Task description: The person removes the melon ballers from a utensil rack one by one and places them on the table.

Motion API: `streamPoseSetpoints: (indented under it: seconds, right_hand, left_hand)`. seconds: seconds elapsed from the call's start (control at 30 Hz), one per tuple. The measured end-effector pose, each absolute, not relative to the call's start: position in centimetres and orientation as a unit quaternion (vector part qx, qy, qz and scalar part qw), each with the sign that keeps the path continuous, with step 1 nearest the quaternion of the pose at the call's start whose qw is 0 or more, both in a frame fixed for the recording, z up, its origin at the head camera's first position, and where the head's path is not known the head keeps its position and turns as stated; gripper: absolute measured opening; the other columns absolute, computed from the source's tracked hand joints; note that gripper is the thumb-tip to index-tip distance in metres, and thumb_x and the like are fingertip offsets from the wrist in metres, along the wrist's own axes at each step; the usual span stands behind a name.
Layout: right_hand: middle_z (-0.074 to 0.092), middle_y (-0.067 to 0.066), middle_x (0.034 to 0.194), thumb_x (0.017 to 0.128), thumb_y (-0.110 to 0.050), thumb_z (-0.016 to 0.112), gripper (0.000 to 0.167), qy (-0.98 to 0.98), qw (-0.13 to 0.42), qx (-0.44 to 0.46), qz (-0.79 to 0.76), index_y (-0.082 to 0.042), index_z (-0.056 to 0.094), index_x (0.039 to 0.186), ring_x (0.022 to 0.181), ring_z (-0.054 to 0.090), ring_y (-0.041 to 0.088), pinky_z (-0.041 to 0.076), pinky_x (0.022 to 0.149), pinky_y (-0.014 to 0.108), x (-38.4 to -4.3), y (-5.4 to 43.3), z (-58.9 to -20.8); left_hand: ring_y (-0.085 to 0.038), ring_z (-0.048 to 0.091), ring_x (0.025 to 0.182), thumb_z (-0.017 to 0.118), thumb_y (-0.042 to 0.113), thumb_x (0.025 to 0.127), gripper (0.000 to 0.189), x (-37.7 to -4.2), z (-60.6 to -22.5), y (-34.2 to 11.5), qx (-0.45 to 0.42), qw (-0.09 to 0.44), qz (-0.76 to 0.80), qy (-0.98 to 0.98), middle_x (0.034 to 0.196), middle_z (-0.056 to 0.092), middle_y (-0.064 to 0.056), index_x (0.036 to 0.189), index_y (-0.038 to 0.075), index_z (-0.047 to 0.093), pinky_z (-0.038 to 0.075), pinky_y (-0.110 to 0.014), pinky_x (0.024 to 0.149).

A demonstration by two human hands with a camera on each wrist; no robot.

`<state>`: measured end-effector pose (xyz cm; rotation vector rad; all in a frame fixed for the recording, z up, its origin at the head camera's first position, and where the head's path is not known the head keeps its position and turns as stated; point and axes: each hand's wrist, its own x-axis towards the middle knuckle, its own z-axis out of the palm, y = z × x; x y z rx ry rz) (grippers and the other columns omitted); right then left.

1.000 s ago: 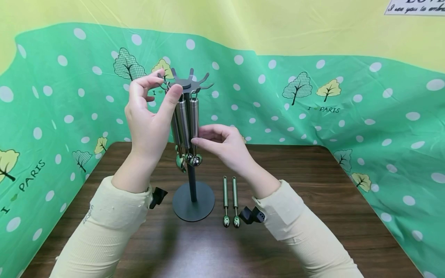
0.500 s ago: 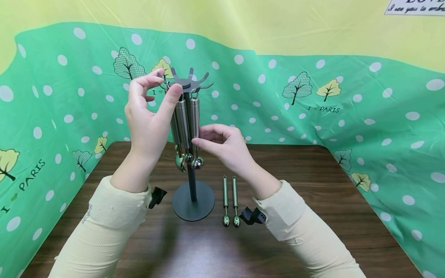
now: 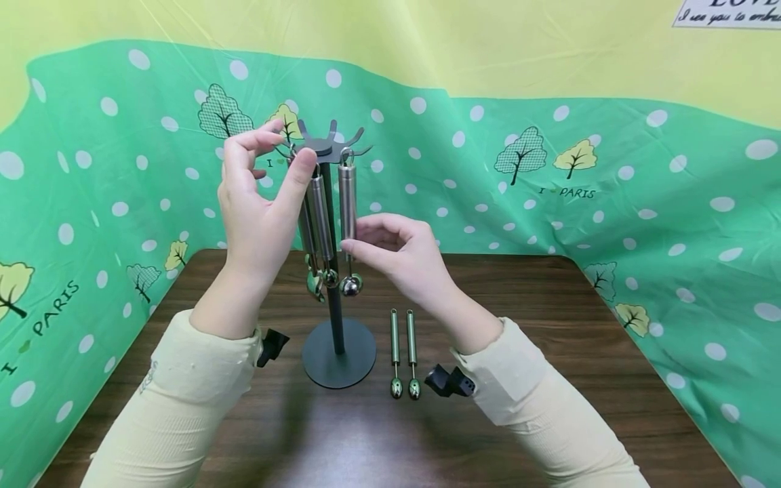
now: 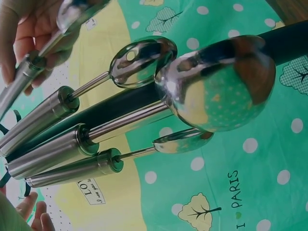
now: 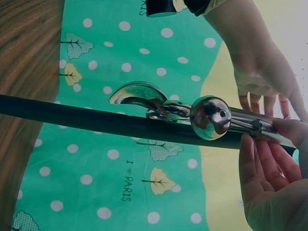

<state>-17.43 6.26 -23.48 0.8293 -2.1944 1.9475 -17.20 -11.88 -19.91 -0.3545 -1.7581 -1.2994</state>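
Note:
In the head view, my right hand [image 3: 399, 254] pinches a steel melon baller [image 3: 348, 203] by its lower handle between thumb and fingers. Its ring overlaps a front right arm of the dark hanging rack [image 3: 323, 150], and its round head [image 5: 210, 118] points down. My left hand [image 3: 256, 196] holds the top of the rack at the left, thumb and index finger on either side of an arm. Close by, three other steel scoops [image 4: 53, 149] hang from the rack beside the post. The left fingertips' contact is partly hidden by the thumb.
Two small scoops [image 3: 403, 352] lie side by side on the brown wooden table [image 3: 518, 407], right of the rack's round base [image 3: 338, 366]. A green and yellow patterned cloth [image 3: 476, 169] hangs behind the table and along its sides.
My right hand has shifted slightly right, bringing the melon baller away from the other hanging scoops. Its ring now sits higher, at the rack arm. My left hand has barely moved.

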Motion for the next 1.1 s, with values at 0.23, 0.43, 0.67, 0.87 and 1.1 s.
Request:
streamPoseSetpoints:
  seconds: [0.23,0.43,0.67,0.87,1.1]
  right_hand:
    - [0.075,0.003,0.088,0.084,-0.005,0.076,0.023,-0.722,0.068,0.269,0.634,0.002,0.072,0.105,0.077,0.069,0.013,0.056,0.073,0.026,-16.7,6.9,-22.7]
    - [0.075,0.003,0.086,0.084,-0.003,0.075,0.022,-0.716,0.075,0.267,0.641,0.004,0.071,0.105,0.075,0.071,0.016,0.058,0.074,0.031,-16.4,7.7,-22.3]
    - [0.075,0.003,0.087,0.084,-0.005,0.075,0.023,-0.721,0.093,0.257,0.636,0.003,0.071,0.106,0.073,0.070,0.026,0.059,0.073,0.031,-16.1,9.2,-22.3]
    - [0.073,-0.002,0.082,0.084,-0.003,0.075,0.023,-0.724,0.101,0.231,0.642,0.003,0.070,0.106,0.068,0.069,0.018,0.058,0.071,0.030,-16.1,10.7,-23.0]
    - [0.073,-0.009,0.081,0.085,-0.002,0.074,0.020,-0.729,0.101,0.209,0.644,0.002,0.070,0.104,0.066,0.069,0.017,0.059,0.072,0.033,-16.4,12.2,-24.2]
  left_hand:
    - [-0.003,0.052,0.129,0.066,0.039,0.093,0.040,-17.2,-19.8,-12.1,-0.164,0.439,-0.529,-0.707,0.135,0.063,0.002,0.114,0.008,0.052,0.032,-0.027,0.091]
    - [-0.011,0.054,0.126,0.059,0.046,0.096,0.051,-17.4,-20.0,-12.4,-0.177,0.438,-0.528,-0.705,0.136,0.062,0.001,0.124,0.006,0.050,0.033,-0.028,0.091]
    - [-0.009,0.055,0.119,0.050,0.023,0.103,0.038,-17.5,-19.8,-12.5,-0.174,0.431,-0.531,-0.708,0.133,0.062,-0.004,0.135,0.001,0.050,0.036,-0.026,0.092]
    - [-0.011,0.052,0.121,0.045,0.017,0.105,0.040,-17.5,-19.6,-12.6,-0.166,0.413,-0.534,-0.719,0.136,0.061,-0.009,0.141,0.001,0.050,0.035,-0.025,0.090]
    - [-0.012,0.050,0.125,0.041,0.019,0.106,0.041,-17.7,-19.5,-12.9,-0.158,0.374,-0.558,-0.724,0.137,0.061,-0.007,0.145,0.006,0.048,0.036,-0.023,0.094]
